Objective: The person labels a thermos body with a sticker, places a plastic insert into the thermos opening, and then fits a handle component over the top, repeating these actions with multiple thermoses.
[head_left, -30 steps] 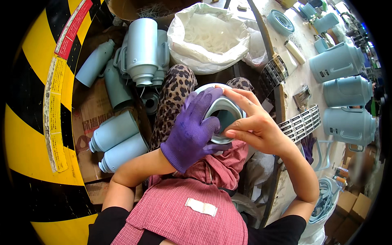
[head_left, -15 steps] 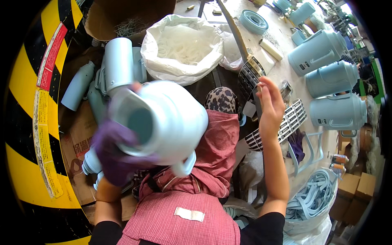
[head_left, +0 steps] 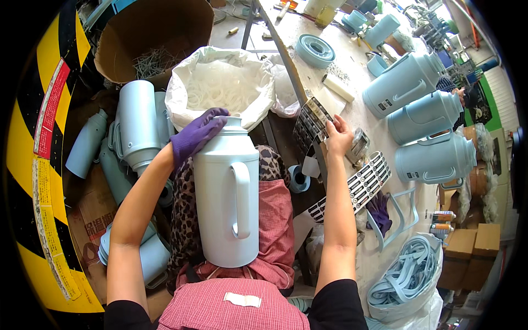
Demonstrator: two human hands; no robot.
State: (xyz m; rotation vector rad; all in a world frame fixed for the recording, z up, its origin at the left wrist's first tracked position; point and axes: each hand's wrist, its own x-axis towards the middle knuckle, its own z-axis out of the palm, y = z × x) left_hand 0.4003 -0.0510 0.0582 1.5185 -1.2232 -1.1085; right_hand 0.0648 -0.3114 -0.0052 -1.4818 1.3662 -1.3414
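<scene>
Left hand (head_left: 195, 138), purple-gloved, holds the blue flask (head_left: 226, 198) by its neck on the lap (head_left: 276, 234), probably to steady it. Right hand (head_left: 339, 136)'s at the dark sheet (head_left: 309, 125) right of the flask; can't tell if it's pinching. White bag (head_left: 256, 110)'s past the flask, likely for easy reach.

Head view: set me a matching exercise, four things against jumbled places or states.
1. Left hand
2. Right hand
3. White sack
4. Loose purple glove

a. holding whitish rings
b. at the neck of a pale blue flask
c. lying on the table
d. beside a dark label sheet

Pairs: 1-b; 2-d; 3-a; 4-c.
</scene>
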